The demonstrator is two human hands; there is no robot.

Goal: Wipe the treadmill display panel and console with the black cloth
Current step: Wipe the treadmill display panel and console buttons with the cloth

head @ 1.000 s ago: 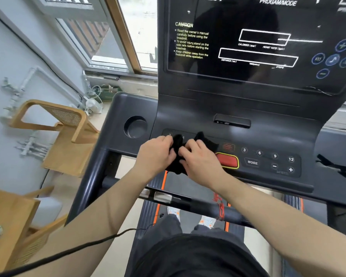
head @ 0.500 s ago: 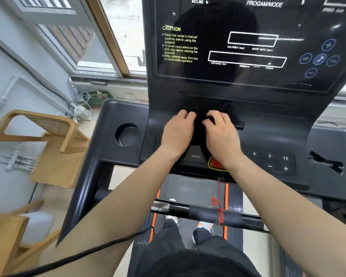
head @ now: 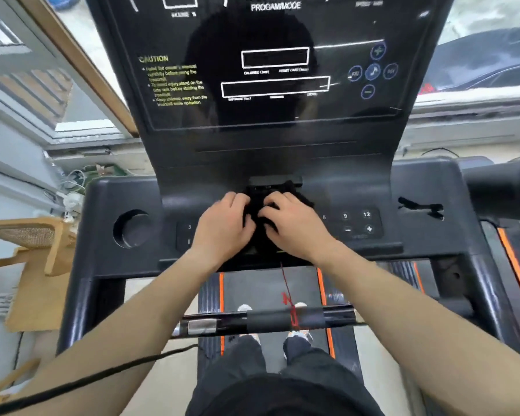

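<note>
**Both hands bunch the cloth on the console's middle**

Both grips are clamped on the black cloth (head: 257, 216): the left hand (head: 222, 228) and the right hand (head: 294, 226) sit side by side, fingers curled over the bunched fabric and pressing it down on the treadmill console (head: 418, 232). The cloth lies at the middle of the console, just near of the small raised slot (head: 275, 180) at the foot of the display panel (head: 270, 64), and covers the central buttons. To its right the numbered keypad (head: 357, 222) shows bare; to its left lies the round cup holder (head: 131, 228), well apart from the hands.

The step in hand looks like wiping the console's button strip, with the display panel above not touched at this moment. The next move probably calls for sliding the cloth sideways over the keypad and out towards the cup holder, keeping light pressure so no key is pushed, then lifting it to the glossy panel, which will show streaks readily.
</note>
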